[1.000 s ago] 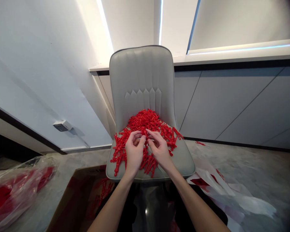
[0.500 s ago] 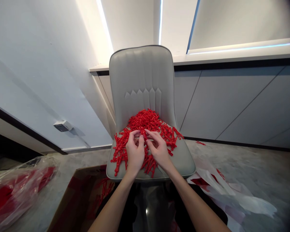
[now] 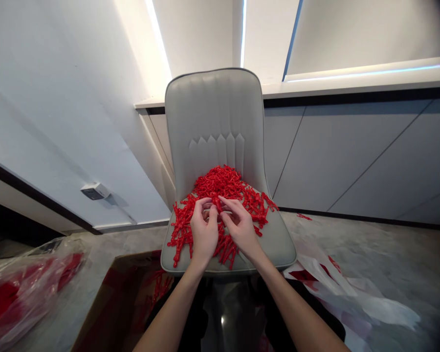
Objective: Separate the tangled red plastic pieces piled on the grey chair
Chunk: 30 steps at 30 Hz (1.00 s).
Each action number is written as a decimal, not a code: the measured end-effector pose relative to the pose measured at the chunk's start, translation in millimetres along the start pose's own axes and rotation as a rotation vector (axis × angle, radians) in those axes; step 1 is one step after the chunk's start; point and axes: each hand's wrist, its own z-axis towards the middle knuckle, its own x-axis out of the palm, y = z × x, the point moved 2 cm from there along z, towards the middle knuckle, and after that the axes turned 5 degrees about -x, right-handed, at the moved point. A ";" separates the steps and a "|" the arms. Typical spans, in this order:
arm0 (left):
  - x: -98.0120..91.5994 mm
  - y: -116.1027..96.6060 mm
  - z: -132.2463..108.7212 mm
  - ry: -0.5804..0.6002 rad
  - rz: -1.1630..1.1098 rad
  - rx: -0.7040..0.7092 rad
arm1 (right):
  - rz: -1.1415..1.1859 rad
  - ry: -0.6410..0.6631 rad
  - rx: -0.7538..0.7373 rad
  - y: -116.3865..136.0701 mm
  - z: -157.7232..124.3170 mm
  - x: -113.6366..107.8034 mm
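While forearms (image 3: 178, 308) converge, hands (image 3: 205, 231) (curled, close together above chair seat (image 3: 276, 244)) pinch small red piece (image 3: 216, 200) between them.

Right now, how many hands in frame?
2: left hand and right hand, side by side over the grey chair seat, both holding a glossy red piece. No others visible.

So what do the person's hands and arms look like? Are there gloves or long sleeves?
No gloves! The left hand and right hand are both bare. No sleeves show on either forearm, and I see no watch or bracelet. Any tiny ring would be hard to make out.
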 end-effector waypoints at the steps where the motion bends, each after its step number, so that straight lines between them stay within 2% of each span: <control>1: 0.1 0.2 -0.1 -0.003 -0.002 0.002 | 0.002 -0.002 0.002 0.0 -0.2 0.0; 10: 0.9 -0.7 -0.6 -0.023 0.009 -0.017 | -0.020 0.000 0.001 0.9 -0.1 0.4; 16: 0.3 -0.4 -0.3 0.007 -0.009 -0.022 | -0.023 -0.003 -0.002 1.3 -0.4 0.4; 21: -0.4 -1.1 -1.1 -0.016 -0.003 -0.011 | -0.025 -0.001 -0.013 2.7 -0.7 1.3; 30: -3.6 2.6 2.0 -0.082 0.019 -0.040 | -0.051 -0.073 -0.007 9.3 -0.8 -1.8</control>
